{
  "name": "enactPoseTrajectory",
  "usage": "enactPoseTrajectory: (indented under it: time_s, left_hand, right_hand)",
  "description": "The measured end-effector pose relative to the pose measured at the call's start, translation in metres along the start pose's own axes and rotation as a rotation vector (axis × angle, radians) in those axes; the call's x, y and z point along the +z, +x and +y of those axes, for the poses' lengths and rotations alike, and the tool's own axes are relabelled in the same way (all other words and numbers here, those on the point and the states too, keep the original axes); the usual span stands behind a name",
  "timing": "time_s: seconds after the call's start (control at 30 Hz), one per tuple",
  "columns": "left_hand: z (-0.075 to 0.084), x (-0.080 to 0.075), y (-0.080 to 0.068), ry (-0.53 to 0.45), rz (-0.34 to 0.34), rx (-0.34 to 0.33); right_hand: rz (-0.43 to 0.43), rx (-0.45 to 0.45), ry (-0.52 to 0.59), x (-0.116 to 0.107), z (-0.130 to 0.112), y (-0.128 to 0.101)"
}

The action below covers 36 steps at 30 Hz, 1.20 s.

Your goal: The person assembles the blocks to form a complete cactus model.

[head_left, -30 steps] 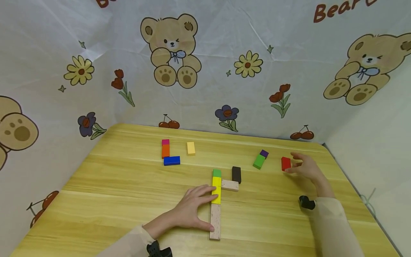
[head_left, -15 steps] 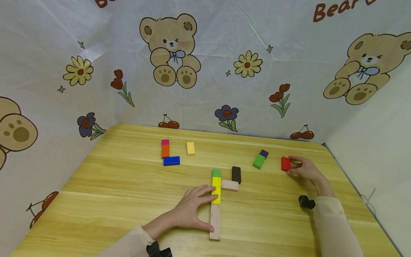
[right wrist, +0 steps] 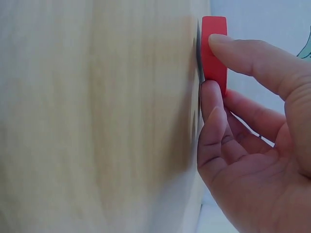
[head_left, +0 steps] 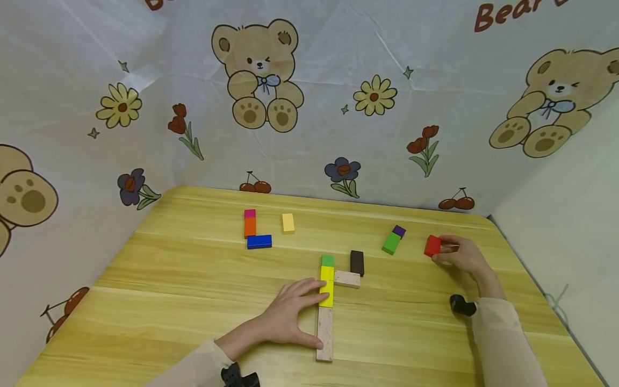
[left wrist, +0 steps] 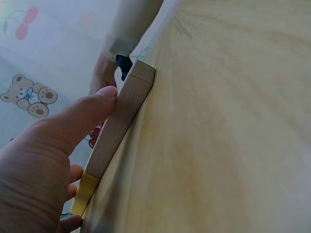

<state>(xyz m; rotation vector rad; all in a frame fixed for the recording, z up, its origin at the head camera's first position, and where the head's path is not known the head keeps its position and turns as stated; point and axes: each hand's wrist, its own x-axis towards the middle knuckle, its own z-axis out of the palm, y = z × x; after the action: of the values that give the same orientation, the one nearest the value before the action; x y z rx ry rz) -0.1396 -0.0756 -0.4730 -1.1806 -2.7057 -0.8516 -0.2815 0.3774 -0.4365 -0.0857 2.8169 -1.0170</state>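
Note:
At the table's right side, my right hand (head_left: pixel 464 255) pinches a red block (head_left: pixel 432 245) between thumb and fingers. The right wrist view has the thumb on one face of that red block (right wrist: pixel 214 53), low by the tabletop. My left hand (head_left: pixel 289 313) lies with spread fingers along a row of blocks: fingertips on the yellow block (head_left: pixel 326 277), thumb on the long plain wooden block (head_left: pixel 325 336). A small green block (head_left: pixel 327 260) caps the row's far end. To the row's right, a short wooden block (head_left: pixel 347 279) juts out, with a black block (head_left: pixel 357 263) behind it.
Pink (head_left: pixel 249 214), orange (head_left: pixel 250 227) and blue (head_left: pixel 259 242) blocks lie together at the back left, near a pale yellow block (head_left: pixel 288 223). A green block (head_left: pixel 391 243) and a purple one (head_left: pixel 398 231) lie left of the red block. A bear-print cloth (head_left: pixel 309 97) hangs behind the table.
My right fingers have closed in on the red block, which has turned slightly. The left hand and the row of blocks stay where they were.

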Motion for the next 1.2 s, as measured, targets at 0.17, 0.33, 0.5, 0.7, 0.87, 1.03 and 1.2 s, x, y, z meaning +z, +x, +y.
enactPoseTrajectory:
  time_s: [0.17,0.33,0.5,0.7,0.87,1.03,1.2]
  left_hand:
    - [0.001,-0.001,0.000,0.005,0.004,0.004]
    - [0.001,-0.002,0.001,0.010,0.007,0.005]
    - [0.001,-0.003,0.001,0.006,0.003,0.001]
    - [0.001,-0.003,0.001,-0.004,-0.005,-0.006]
    - [0.001,-0.003,0.001,-0.009,-0.004,-0.010]
    - [0.001,-0.002,0.001,-0.017,-0.004,-0.013]
    - [0.001,-0.001,0.000,-0.018,-0.005,-0.011]
  right_hand:
    - [0.023,0.015,0.002,-0.001,-0.007,-0.002]
    - [0.038,0.013,0.018,-0.002,-0.019,-0.003]
    - [0.045,-0.006,0.011,-0.003,-0.035,-0.004]
    - [0.076,-0.037,0.009,-0.001,-0.053,-0.003]
    - [0.069,-0.096,0.054,0.005,-0.065,0.001]
    - [0.031,-0.122,0.076,0.013,-0.079,0.006]
    - [-0.021,-0.123,0.090,0.021,-0.097,0.009]
